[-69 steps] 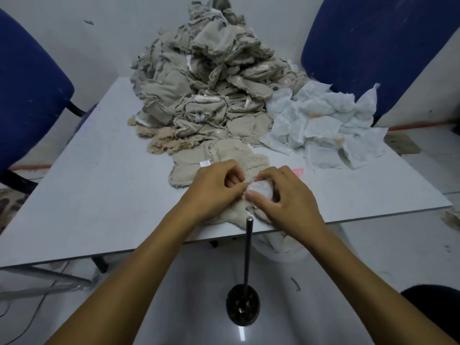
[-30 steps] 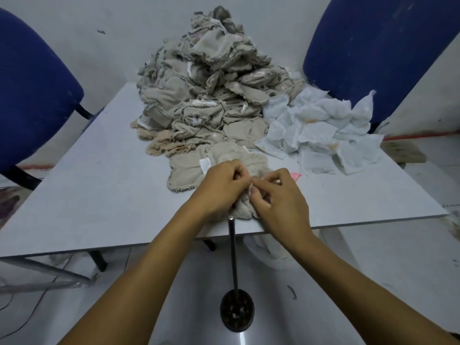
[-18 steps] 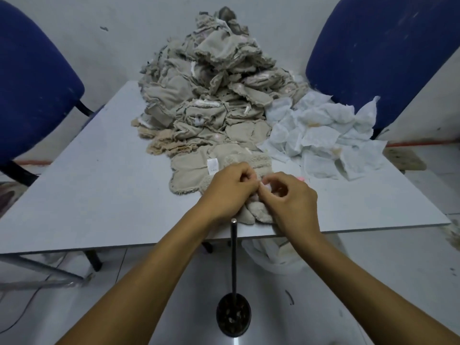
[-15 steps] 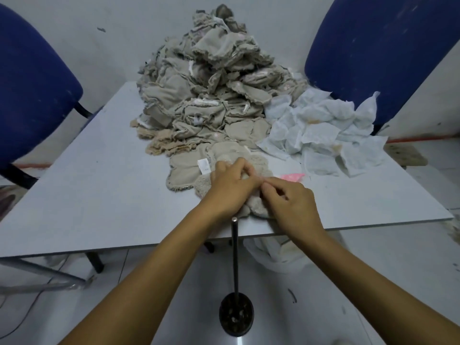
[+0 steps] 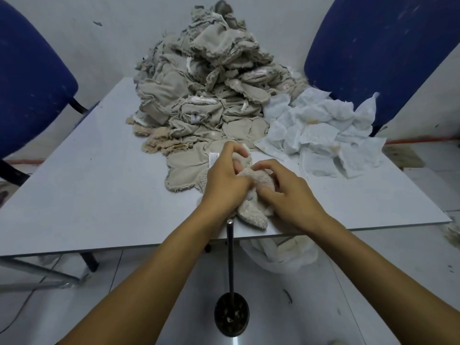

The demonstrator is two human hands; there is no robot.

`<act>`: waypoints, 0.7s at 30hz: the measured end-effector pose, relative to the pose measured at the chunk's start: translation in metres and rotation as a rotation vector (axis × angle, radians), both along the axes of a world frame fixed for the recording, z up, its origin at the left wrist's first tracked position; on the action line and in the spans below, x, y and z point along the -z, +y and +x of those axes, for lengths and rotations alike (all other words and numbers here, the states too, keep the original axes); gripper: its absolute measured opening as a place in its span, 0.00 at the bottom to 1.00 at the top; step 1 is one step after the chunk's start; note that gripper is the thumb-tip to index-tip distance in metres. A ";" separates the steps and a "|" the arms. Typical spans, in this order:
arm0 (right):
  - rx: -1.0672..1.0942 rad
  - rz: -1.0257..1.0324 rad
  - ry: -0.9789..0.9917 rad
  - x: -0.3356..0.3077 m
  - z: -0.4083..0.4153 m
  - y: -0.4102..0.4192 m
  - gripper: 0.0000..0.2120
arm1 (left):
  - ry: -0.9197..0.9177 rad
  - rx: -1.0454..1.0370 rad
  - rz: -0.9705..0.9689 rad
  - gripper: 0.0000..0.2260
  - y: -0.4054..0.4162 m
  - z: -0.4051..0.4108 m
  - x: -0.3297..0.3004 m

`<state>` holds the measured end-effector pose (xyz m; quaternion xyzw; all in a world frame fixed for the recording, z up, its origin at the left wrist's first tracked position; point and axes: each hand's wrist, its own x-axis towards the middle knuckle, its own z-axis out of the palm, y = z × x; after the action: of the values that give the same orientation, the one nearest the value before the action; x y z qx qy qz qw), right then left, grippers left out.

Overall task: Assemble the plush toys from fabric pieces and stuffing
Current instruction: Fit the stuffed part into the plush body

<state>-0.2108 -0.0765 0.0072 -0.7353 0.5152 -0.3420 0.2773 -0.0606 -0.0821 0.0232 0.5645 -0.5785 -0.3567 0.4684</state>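
Near table edge: we note the left hand and right hand both curled tight on one fleecy cream plush piece, fingers pinching its upper part, its lower end lying on the tabletop at the near edge. Just behind it, a flat beige fabric piece with a white label. Farther back, a tall heap of beige fabric pieces; to its right, crumpled white sheets. Blue chairs at both sides. A thin metal rod stands upright below the table edge.
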 end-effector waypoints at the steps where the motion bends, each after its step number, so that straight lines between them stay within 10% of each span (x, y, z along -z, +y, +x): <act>1: -0.010 -0.007 -0.048 0.001 0.003 0.002 0.15 | -0.009 -0.049 -0.029 0.21 0.001 -0.001 0.001; 12: 0.032 0.072 -0.404 -0.001 0.004 0.000 0.20 | -0.351 0.351 0.159 0.28 -0.005 0.013 0.010; 18: -0.039 0.072 -0.472 -0.001 0.018 0.011 0.12 | -0.513 -0.011 -0.216 0.14 0.006 0.011 0.010; 21: 0.094 0.081 -0.533 -0.001 0.023 0.013 0.21 | -0.207 -0.103 -0.145 0.10 0.004 0.006 0.004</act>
<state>-0.1875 -0.0639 0.0079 -0.5829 0.4708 -0.5151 0.4162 -0.0548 -0.0782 0.0197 0.5921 -0.6179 -0.2294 0.4636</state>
